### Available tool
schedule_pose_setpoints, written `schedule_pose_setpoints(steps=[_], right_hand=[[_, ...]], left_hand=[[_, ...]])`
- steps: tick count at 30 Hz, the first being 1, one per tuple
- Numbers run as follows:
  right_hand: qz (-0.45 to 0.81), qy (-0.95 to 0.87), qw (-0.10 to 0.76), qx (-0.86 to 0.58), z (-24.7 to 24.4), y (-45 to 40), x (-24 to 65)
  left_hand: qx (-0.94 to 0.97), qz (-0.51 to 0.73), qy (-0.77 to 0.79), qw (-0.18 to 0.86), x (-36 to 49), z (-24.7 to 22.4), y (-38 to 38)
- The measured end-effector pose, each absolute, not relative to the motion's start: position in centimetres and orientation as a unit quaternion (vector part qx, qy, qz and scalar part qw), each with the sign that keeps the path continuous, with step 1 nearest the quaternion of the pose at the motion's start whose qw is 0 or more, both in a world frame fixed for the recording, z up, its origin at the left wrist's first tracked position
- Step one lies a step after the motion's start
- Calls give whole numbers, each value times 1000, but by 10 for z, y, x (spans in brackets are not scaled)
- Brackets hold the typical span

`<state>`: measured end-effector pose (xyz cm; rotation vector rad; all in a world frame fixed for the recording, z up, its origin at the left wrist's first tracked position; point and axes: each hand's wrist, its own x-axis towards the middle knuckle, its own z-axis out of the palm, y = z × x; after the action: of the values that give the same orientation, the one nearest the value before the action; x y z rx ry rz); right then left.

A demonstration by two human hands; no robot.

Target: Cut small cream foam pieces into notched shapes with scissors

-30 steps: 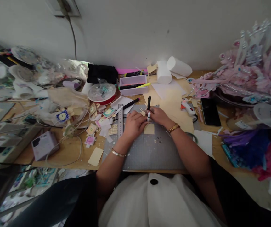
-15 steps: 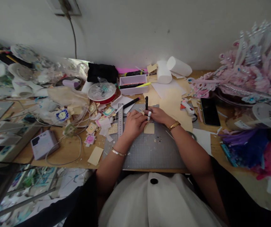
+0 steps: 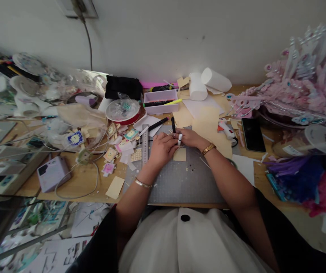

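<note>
Over the grey cutting mat (image 3: 177,189), my right hand (image 3: 189,137) is closed around a slim black marker (image 3: 173,124), which stands nearly upright with a slight lean. Below its fingers shows a short white piece (image 3: 180,138) with a dark band; I cannot tell if it belongs to the marker. My left hand (image 3: 163,148) has its fingers curled and pressed together beside the right one, fingertips near the white piece. What those fingers pinch is hidden. Directly under both hands lies a small cream paper card (image 3: 180,154).
Left of the hands lie a steel ruler (image 3: 145,144), decorated paper pieces (image 3: 109,154) and a cream card (image 3: 115,187). Behind stand a lilac pen tray (image 3: 160,110) and a ribbon spool (image 3: 123,119). To the right are a glue gun (image 3: 226,129), a phone (image 3: 253,134) and pink headdresses (image 3: 304,87).
The black marker's top has tipped a little to the left. Both hands stay in nearly the same place, close together. At lower left, a printed sheet has come into view.
</note>
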<state>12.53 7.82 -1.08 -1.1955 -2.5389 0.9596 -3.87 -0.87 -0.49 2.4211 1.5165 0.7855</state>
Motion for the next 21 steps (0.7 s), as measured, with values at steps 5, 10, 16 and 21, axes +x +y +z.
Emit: schedule_pose_setpoints(steps=[5,10,16,21], right_hand=[[326,-856,69,-396,-8,80,122],[333,-858,42,-388,-6,83,116],[334,-857,44,-389,-7,84,113],[325,-856,50,-399,-6,82,116]], left_hand=[[813,266,510,91,-39,-7,-8],[813,273,508,85,-39,-9,-8],[813,273,507,88,-39,-9,-8],[814,270,506,90,-39,-8,-7]])
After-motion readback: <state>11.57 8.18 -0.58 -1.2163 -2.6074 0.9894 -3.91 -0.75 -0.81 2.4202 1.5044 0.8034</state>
